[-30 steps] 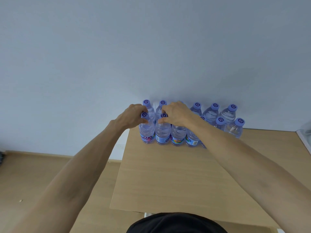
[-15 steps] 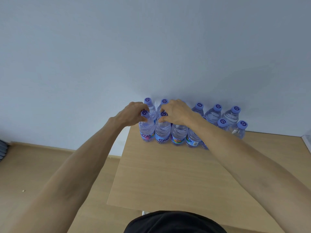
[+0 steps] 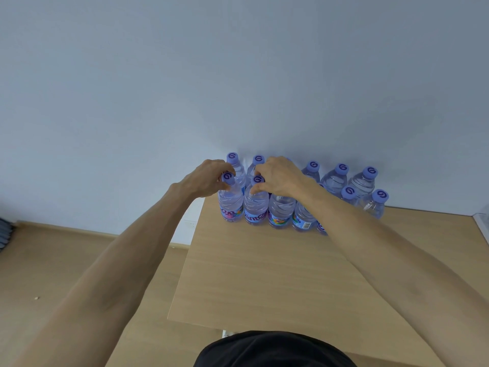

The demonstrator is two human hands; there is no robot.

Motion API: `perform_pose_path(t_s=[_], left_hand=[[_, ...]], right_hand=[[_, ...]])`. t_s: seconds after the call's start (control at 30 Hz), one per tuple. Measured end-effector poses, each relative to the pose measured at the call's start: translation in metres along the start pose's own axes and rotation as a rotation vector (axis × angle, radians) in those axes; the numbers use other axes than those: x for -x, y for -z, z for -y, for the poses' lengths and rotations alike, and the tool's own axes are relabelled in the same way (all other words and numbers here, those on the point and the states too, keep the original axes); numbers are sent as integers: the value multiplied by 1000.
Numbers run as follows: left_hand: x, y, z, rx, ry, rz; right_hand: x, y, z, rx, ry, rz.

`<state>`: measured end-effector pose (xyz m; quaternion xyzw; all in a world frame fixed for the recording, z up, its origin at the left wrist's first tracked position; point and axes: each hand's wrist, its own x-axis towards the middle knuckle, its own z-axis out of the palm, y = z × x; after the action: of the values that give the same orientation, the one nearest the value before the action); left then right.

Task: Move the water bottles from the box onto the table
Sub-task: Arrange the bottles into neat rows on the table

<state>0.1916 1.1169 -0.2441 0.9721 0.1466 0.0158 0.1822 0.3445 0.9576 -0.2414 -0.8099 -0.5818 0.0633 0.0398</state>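
Observation:
Several clear water bottles with purple caps stand in two rows at the far edge of the wooden table [image 3: 264, 274], against the wall. My left hand [image 3: 206, 181] grips the neck of the front row's leftmost bottle [image 3: 230, 202], just under its cap. My right hand [image 3: 280, 177] pinches the neck of the second front bottle [image 3: 255, 207]. Both bottles stand upright on the table. My right forearm hides part of the front row. No box is in view.
More bottles [image 3: 336, 181] stand to the right in the back row. A clear container's edge [image 3: 481, 226] shows at the table's far right. The wooden floor [image 3: 66, 260] lies to the left, below the table's left edge.
Both hands stay on the same two bottle necks. The view has shifted slightly; the bottles have not visibly moved on the table.

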Motion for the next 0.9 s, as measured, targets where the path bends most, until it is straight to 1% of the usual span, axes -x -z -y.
perform_pose_path(t_s=[0.13, 0.33, 0.43, 0.6, 0.9], left_hand=[[-2, -1, 1, 4, 37, 17], [-5, -3, 0, -25, 46, -2], [-4, -3, 0, -19, 40, -10], [-4, -1, -2, -22, 30, -4], [-2, -3, 0, -18, 31, -18]], right_hand=[[2, 5, -7, 3, 62, 73], [0, 3, -1, 16, 8, 32], [0, 2, -1, 24, 12, 25], [2, 5, -4, 23, 59, 60], [5, 8, 0, -15, 34, 88]])
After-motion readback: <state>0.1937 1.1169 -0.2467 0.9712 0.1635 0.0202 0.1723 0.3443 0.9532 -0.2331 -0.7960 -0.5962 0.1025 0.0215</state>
